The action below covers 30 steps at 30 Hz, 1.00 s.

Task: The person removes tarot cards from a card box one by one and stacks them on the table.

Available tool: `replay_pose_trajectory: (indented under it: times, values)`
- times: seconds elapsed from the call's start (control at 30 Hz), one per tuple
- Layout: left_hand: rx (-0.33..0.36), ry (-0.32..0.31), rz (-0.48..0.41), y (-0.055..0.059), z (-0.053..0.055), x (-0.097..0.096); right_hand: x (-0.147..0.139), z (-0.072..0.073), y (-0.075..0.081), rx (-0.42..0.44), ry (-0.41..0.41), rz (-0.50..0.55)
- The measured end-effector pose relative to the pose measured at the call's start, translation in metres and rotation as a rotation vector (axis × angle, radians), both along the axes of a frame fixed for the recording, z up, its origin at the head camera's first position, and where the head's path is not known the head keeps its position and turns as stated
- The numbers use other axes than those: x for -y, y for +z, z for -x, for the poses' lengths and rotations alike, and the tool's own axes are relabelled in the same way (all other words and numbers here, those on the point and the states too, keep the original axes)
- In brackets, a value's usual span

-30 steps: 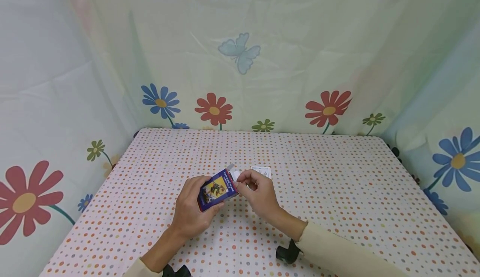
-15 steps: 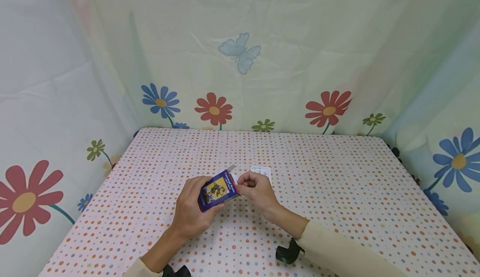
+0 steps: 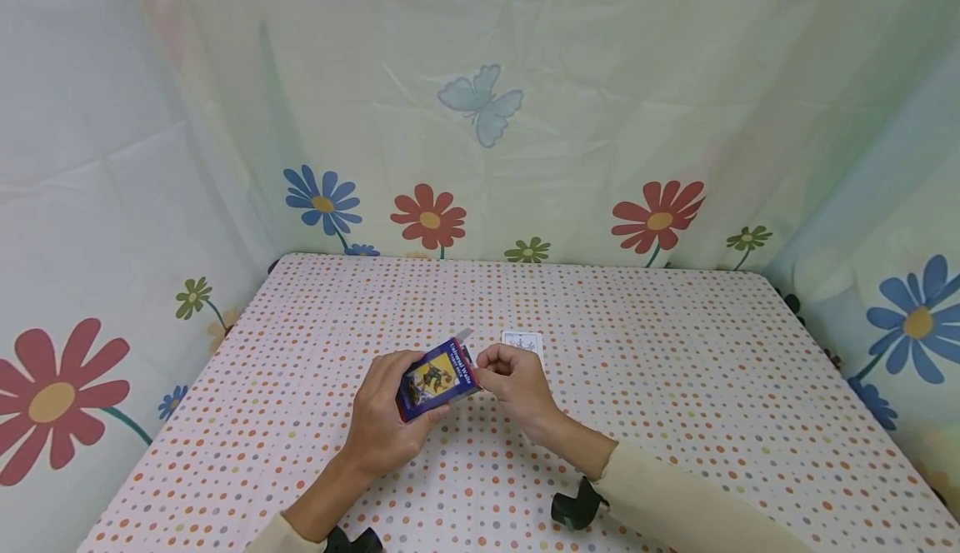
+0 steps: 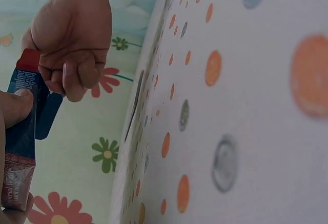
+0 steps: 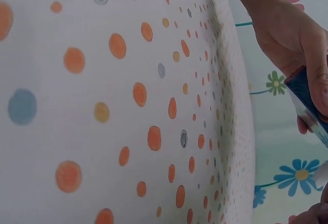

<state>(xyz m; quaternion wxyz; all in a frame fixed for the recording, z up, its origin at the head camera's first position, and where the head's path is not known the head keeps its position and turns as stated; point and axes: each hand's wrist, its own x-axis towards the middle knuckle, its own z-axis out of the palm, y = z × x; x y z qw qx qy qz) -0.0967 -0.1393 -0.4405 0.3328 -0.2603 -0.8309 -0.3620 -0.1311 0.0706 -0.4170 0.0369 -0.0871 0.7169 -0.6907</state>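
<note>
My left hand [image 3: 386,411] grips a blue tarot card box [image 3: 435,380] with a yellow picture on its front, holding it tilted above the table. The lettering on the box reads Universal Waite. At its upper right end the box is open, and in the left wrist view a red flap [image 4: 28,60] and a dark blue flap [image 4: 49,115] stick out. My right hand [image 3: 521,391] pinches at this open end with thumb and curled fingers, by the red flap. Partly behind the right hand, a white printed card or sheet [image 3: 525,341] lies on the table.
A dotted cloth covers the table [image 3: 637,353]. Behind and beside it hangs a curtain [image 3: 570,161] printed with flowers and a butterfly. Black wrist mounts [image 3: 576,505] sit under both forearms.
The right fingers have shifted slightly at the box's open end, and a white patch seen there earlier no longer shows. The left hand and box have barely moved.
</note>
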Motion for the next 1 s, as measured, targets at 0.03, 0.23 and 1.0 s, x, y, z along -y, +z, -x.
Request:
replay_pose_trajectory:
  times: [0.03, 0.23, 1.0]
  values:
    - [-0.001, -0.001, 0.000, -0.0001, 0.0001, 0.0001, -0.0001, -0.0003, 0.0002, -0.008, 0.001, -0.001]
    - [0.003, -0.004, 0.001, -0.0003, 0.0003, 0.0006, -0.0014, -0.0017, -0.0001, -0.061, -0.010, -0.047]
    - [0.001, -0.004, 0.000, 0.0003, -0.0002, -0.0008, -0.0082, -0.0049, -0.0042, -0.039, 0.003, 0.062]
